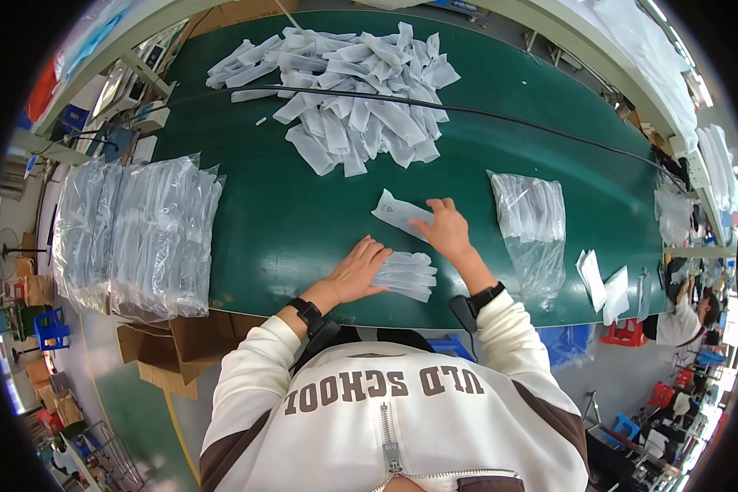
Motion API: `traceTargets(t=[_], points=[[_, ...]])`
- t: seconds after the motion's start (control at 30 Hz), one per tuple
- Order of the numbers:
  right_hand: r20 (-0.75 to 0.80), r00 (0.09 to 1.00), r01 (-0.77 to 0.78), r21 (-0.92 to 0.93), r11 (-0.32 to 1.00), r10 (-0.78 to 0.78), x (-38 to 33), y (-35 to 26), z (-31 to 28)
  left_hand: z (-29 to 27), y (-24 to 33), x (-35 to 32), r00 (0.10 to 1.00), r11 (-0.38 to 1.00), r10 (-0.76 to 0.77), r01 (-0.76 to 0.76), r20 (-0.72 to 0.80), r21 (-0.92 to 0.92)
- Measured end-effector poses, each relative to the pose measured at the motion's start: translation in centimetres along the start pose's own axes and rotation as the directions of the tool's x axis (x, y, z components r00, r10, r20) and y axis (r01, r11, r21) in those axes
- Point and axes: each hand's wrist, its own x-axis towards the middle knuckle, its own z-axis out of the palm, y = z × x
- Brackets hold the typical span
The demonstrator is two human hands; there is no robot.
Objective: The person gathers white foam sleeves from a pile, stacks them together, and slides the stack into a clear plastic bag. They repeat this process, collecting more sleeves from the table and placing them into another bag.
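Note:
My left hand (357, 271) lies flat, fingers stretched out, on the left end of a small row of overlapping white translucent plastic packets (410, 275) near the table's front edge. Just beyond that row, my right hand (448, 231) pinches the right end of a single white translucent packet (398, 213), which slants up to the left and bears a small dark print. What the packets contain cannot be made out. Farther back, a large loose heap of similar packets (361, 90) covers the middle of the green table (271, 213).
Clear bags filled with packets (160, 234) stand at the left edge. Another clear bag of packets (533, 221) lies to the right, near white folded pieces (603, 287). A black cable (500, 116) crosses above the table. Open cardboard boxes (180, 348) sit below the left front edge.

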Motion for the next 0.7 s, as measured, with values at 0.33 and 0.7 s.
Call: traceTargets(t=[0.33,0.7], points=[[0.229,0.957,0.139,0.168,0.976,-0.176,-1.9,1.5,2.3,-3.2,1.5,1.0,0.992,0.997,-0.035,0.044,-0.123,0.071],[0.188,0.964,0.202,-0.050,0.978,-0.189,-6.2,2.6,-0.1,0.4,-0.7,0.7,0.997,0.984,-0.012,0.026,0.080,-0.175]])
